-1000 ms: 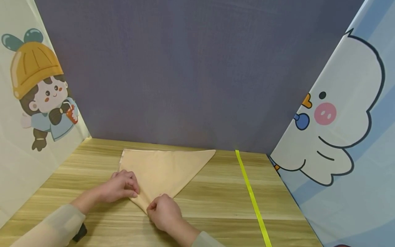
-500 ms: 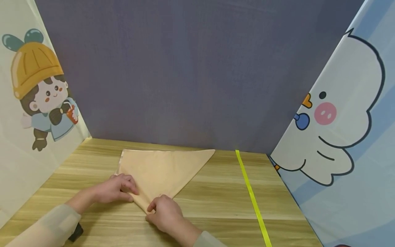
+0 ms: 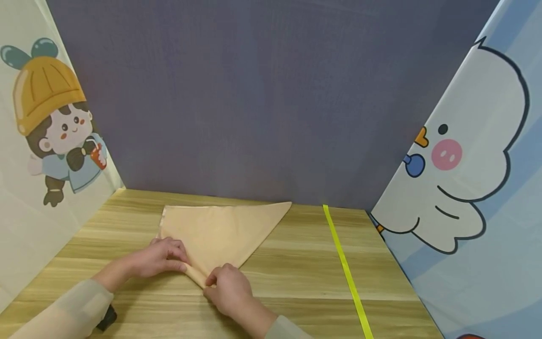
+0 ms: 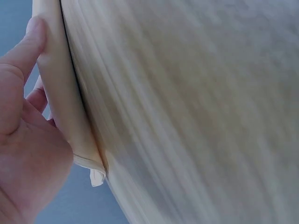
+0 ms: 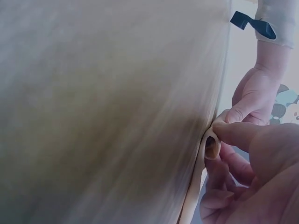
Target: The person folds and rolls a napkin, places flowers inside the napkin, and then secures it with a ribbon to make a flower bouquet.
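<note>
A peach cloth [image 3: 220, 230] lies in a roughly triangular shape on the wooden table, its long edge toward the back wall. Along its near left side the edge is rolled into a narrow tube. My left hand [image 3: 158, 256] grips this rolled edge with thumb and fingers. At the near tip of the roll, my right hand [image 3: 230, 289] pinches the cloth between thumb and fingers. The right wrist view shows the hollow end of the cloth roll [image 5: 212, 147] at those fingertips. In the left wrist view the left thumb [image 4: 32, 42] presses along the roll.
A yellow tape strip [image 3: 347, 273] runs down the right part of the wooden table [image 3: 296, 282]. Behind stands a dark grey panel [image 3: 254, 103], with cartoon-printed walls on both sides. A black strap piece [image 3: 107, 318] hangs by the left sleeve.
My left hand has shifted slightly left along the roll. The right hand has moved a little away from me with the near tip, and the cloth's far right corner has slid slightly left.
</note>
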A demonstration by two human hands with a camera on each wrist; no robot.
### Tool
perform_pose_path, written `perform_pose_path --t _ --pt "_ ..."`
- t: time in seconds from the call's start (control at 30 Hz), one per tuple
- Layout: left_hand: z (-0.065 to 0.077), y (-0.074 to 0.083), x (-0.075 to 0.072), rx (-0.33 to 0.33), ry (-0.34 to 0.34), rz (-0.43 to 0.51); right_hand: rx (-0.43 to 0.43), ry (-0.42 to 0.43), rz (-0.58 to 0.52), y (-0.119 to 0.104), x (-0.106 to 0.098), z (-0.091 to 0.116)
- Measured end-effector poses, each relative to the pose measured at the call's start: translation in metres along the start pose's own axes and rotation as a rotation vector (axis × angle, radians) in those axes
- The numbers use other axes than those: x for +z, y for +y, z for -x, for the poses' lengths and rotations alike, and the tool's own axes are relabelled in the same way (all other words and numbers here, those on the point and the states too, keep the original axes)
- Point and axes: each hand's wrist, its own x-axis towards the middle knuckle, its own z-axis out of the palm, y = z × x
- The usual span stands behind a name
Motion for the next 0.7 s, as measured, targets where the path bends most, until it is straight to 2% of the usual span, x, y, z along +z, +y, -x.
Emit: perform_pose_path --t 0.2,0.43,0.7 --pt "-0.002 0.001 0.003 -0.011 0.033 -0.017 0.006 0.011 0.004 0.002 0.0 -0.001" --pt "-0.006 0.003 0.008 -0.082 0.084 0.062 -0.002 0.011 -0.083 0.007 -0.003 0.001" --pt "-0.009 0.005 0.009 -0.077 0.159 -0.059 -0.024 -0.008 -0.16 0.014 -0.006 -0.001"
